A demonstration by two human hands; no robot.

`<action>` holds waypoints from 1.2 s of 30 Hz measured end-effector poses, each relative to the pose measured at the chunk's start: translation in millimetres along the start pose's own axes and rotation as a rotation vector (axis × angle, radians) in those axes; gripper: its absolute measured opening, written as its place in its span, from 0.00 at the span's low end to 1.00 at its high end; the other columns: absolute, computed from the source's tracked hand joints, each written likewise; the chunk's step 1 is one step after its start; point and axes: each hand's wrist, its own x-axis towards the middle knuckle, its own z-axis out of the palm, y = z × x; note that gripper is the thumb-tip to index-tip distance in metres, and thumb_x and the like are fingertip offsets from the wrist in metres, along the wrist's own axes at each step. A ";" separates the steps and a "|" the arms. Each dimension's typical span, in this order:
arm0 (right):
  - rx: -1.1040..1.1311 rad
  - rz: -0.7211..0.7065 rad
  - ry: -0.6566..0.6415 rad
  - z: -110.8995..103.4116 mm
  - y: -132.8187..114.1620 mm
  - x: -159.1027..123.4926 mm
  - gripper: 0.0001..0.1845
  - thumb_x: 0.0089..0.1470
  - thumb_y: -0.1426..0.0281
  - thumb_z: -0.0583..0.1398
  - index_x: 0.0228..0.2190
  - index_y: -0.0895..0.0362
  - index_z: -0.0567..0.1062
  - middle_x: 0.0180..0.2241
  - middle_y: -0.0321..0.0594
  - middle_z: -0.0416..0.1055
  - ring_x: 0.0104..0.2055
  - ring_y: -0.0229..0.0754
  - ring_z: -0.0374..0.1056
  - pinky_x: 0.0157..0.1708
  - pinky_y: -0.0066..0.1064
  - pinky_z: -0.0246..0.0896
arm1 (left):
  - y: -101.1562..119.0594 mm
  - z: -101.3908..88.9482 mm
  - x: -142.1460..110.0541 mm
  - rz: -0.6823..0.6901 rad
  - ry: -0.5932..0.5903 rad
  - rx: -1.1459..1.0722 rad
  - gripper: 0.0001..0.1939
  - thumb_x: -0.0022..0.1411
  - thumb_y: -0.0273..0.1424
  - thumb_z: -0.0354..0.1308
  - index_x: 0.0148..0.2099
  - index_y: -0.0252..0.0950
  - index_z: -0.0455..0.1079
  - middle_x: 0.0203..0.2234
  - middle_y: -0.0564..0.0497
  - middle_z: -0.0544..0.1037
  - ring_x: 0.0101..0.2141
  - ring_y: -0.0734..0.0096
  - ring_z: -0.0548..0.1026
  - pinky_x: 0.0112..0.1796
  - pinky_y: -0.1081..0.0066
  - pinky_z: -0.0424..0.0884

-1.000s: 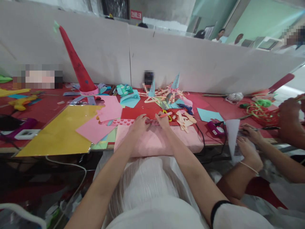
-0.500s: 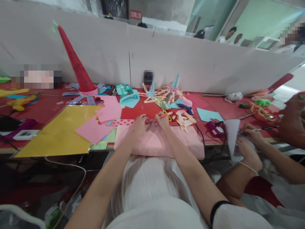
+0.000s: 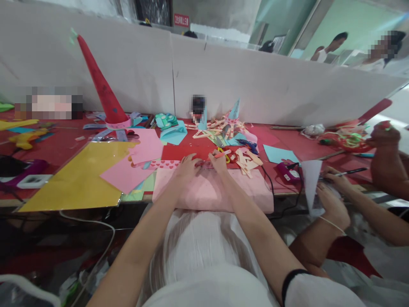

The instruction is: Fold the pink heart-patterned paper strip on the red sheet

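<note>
A pale pink paper strip with red hearts (image 3: 164,164) lies across the front of the table, along a red sheet (image 3: 179,151). My left hand (image 3: 188,166) rests on the strip, fingers apart and slightly bent, pressing it down. Just to its right, my right hand (image 3: 219,163) is closed round a pinkish-orange marker (image 3: 225,152) with its tip end down at the strip. The marker's tip itself is too small to make out. Beneath both wrists, a light pink sheet (image 3: 207,192) hangs over the table edge.
Yellow-handled scissors (image 3: 227,157) and folded paper strips (image 3: 249,162) lie right of my hands. Pink paper (image 3: 128,175) and a yellow sheet (image 3: 83,179) are at left. A tall red cone (image 3: 104,85) stands behind. At right, a co-worker's hands (image 3: 332,196) hold white paper and a pen.
My hands have barely moved. At the right, a nearby person's arm has shifted, and people beyond the partition have changed position.
</note>
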 end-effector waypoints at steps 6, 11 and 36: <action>0.016 0.025 -0.033 0.1 -1.9 0.0 0.13 0.45 0.65 0.54 0.17 0.52 0.53 0.11 0.26 0.52 0.18 0.35 0.55 0.21 0.27 0.51 | 0.2 -0.4 0.6 -0.016 -0.011 -0.003 0.15 0.61 0.30 0.54 0.50 0.42 0.73 0.57 0.46 0.66 0.58 0.59 0.64 0.60 0.57 0.53; 0.051 0.067 -0.040 1.0 -3.9 -0.3 0.13 0.44 0.66 0.54 0.17 0.52 0.53 0.11 0.26 0.52 0.16 0.35 0.56 0.19 0.27 0.50 | -1.1 0.6 2.3 -0.027 -0.001 -0.007 0.15 0.60 0.30 0.55 0.49 0.40 0.72 0.57 0.44 0.67 0.58 0.59 0.63 0.60 0.58 0.55; 0.027 0.033 -0.046 1.5 -0.7 -0.6 0.14 0.46 0.62 0.54 0.18 0.52 0.54 0.11 0.26 0.54 0.17 0.35 0.57 0.22 0.27 0.52 | -3.7 2.6 3.8 -0.023 -0.009 0.009 0.15 0.60 0.30 0.54 0.49 0.40 0.72 0.57 0.45 0.67 0.58 0.61 0.62 0.59 0.60 0.55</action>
